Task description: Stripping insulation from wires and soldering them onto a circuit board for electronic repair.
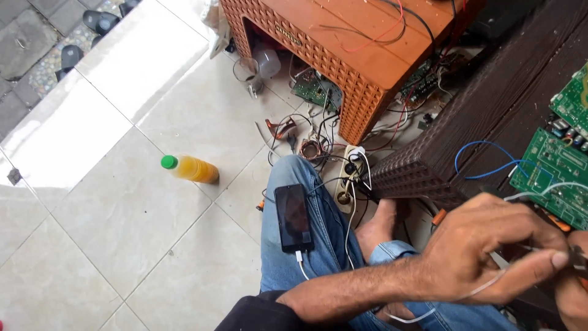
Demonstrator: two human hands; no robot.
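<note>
A plastic bottle (190,168) of orange liquid with a green cap stood on the glossy tiled floor (122,214). A flat black phone (294,216) lay on the denim-clad thigh, a white cable plugged in. An orange lattice-sided plastic stool (343,55) stood beyond. The left hand (490,245) pinched a thin white wire (484,287) between thumb and forefinger. The right hand (572,294), touching it, was mostly cut off; its grip cannot be told. A green circuit board (548,175) lay on the dark ribbed counter (484,104).
</note>
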